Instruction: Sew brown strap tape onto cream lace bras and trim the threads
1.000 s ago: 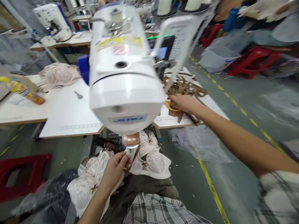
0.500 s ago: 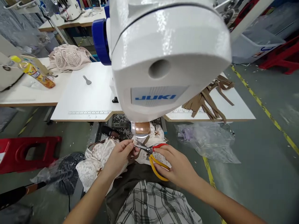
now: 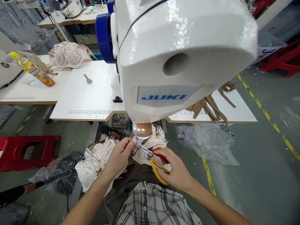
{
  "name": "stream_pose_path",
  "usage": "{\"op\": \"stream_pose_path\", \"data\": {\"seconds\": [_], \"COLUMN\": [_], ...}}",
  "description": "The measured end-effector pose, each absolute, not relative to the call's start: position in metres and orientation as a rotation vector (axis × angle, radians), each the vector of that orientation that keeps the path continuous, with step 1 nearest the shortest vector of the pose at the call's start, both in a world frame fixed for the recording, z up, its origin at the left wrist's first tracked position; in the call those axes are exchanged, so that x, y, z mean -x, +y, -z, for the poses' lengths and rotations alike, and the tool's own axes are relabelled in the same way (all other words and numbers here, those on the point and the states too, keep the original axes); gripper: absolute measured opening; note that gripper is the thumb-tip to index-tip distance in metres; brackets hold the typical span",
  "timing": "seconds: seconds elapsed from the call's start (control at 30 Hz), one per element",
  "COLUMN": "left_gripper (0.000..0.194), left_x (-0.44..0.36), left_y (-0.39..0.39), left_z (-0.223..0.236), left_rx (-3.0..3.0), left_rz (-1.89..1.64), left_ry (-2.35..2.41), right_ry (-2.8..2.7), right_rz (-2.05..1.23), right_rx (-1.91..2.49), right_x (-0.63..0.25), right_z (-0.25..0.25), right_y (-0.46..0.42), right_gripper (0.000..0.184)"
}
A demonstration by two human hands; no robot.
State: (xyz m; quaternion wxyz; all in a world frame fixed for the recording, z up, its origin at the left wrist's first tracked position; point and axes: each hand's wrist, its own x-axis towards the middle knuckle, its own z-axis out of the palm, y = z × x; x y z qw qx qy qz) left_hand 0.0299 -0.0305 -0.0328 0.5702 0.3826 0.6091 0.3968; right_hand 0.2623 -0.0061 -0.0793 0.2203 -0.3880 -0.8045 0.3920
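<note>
Pinching white fabric [image 3: 134, 139] in left hand [image 3: 120, 153], clasping red-and-yellow scissors [image 3: 152, 154] in right hand [image 3: 175, 167], close to sewing machine [image 3: 164, 67]

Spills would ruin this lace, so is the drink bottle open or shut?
Shut: the bottle has its yellow cap on.

Yellow-capped drink bottle [image 3: 35, 71] was sitting toward the upper left, and a chunky red stool [image 3: 44, 151] took up the left edge, near a dark bundle [image 3: 69, 175]. Right of centre lay a crumpled see-through bag [image 3: 208, 148], with yellow floor tape [image 3: 264, 109] slanting past and another red stool [image 3: 281, 64] up top right.
</note>
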Motion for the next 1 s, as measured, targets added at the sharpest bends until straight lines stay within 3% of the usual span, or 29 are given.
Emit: {"op": "stream_pose_path", "data": {"seconds": [0.57, 1.0], "left_gripper": [0.033, 0.029], "left_x": [-0.024, -0.019], "left_y": [-0.023, -0.023], "left_z": [0.020, 0.032], "left_rx": [-0.830, -0.849], "left_rz": [-0.849, -0.901], "left_ry": [1.404, 1.490], "right_ry": [-2.221, -2.221], "right_rz": [-1.136, -1.192], "right_rx": [1.030, 1.146], "right_x": [-0.246, -0.265], "right_z": [0.072, 0.076], "right_y": [0.005, 0.006], "right_gripper": [0.046, 0.033]}}
